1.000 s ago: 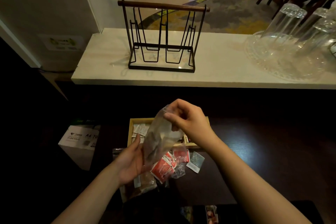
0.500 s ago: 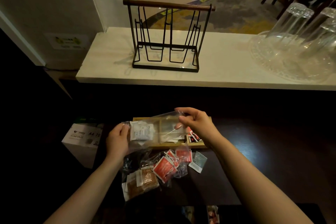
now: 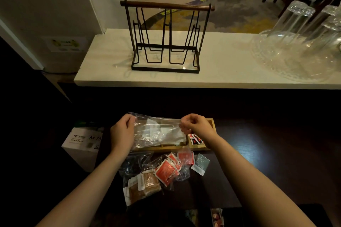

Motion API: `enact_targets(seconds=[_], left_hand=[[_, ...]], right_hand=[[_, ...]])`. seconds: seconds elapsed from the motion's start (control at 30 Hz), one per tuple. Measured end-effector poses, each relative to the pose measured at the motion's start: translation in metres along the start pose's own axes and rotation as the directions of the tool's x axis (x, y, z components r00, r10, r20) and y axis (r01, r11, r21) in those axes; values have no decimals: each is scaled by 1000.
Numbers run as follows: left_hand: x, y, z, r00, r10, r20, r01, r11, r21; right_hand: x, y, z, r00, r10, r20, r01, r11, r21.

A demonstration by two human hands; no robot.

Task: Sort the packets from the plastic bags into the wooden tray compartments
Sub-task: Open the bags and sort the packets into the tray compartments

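Observation:
A clear plastic bag (image 3: 158, 131) with white packets inside is stretched level over the wooden tray (image 3: 210, 122). My left hand (image 3: 122, 131) grips its left end and my right hand (image 3: 196, 125) pinches its right end. The tray's right compartment holds red and black packets (image 3: 196, 139). In front of the tray lie red packets (image 3: 167, 171) in a clear bag, a bag of brown packets (image 3: 145, 185) and a pale green packet (image 3: 200, 165). The bag hides the tray's left compartments.
A white A4 paper box (image 3: 83, 143) stands left of the tray. Behind it a white counter (image 3: 221, 72) carries a black wire rack (image 3: 166, 38) and upturned glasses (image 3: 299, 42) on a glass dish. Printed items (image 3: 216, 216) lie at the near edge.
The bag went from hanging upright between my hands to lying stretched sideways over the tray. My left hand rose to the bag's left end and my right hand moved right.

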State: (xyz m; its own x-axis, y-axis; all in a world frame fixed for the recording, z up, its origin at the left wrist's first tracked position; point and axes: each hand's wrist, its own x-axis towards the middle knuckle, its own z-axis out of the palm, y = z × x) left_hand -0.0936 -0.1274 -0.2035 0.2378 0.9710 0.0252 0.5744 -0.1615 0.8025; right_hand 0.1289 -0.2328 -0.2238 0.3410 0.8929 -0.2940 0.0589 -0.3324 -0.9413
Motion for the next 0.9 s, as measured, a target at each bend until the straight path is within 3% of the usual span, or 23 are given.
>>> enact_targets(seconds=[0.3,0.6,0.9], left_hand=[[2,18,3,992,117,53,-117,993,-16],[-1,43,-1,966,254,42,-253,967,-10],[-3,57,-3,945,324,35,-323,946,-15]], right_hand=[[8,24,6,991,84,-101,-77,994,76],[10,31,4,988,140,-64,-110,934,339],[8,29,4,986,153,-62,-112,898,425]])
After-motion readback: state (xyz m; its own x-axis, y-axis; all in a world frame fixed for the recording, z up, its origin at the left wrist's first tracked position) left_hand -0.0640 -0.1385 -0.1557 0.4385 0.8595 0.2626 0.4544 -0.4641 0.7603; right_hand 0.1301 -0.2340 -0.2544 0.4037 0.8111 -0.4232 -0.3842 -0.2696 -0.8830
